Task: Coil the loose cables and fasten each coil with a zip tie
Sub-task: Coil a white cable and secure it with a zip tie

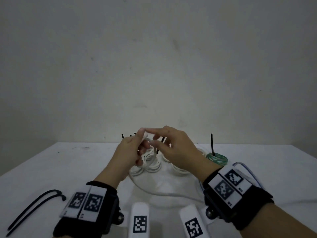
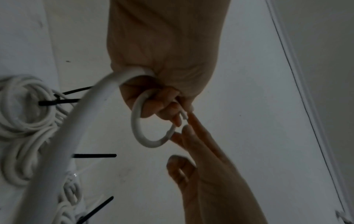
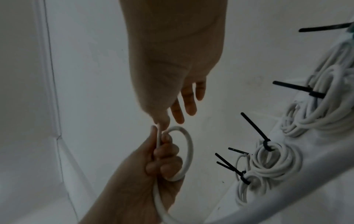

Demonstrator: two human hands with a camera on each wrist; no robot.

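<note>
My left hand (image 1: 142, 140) is raised over the table and grips a white cable (image 1: 153, 148) bent into one small loop (image 2: 138, 128), its fingers (image 3: 162, 151) curled round the strand. The cable's tail (image 1: 163, 193) trails down across the table toward me. My right hand (image 1: 151, 136) is just to the right, its fingers fairly straight. The index fingertip (image 2: 186, 121) touches the cable's short end beside my left thumb, while the right thumb stays apart from the cable.
Several white coils (image 1: 154, 165) bound with black zip ties lie under my hands. To their right a green coil (image 1: 217, 158) has an upright tie. Two loose black zip ties (image 1: 34, 203) lie front left on the white table (image 1: 68, 165). A bluish cable (image 1: 247, 169) runs at the right.
</note>
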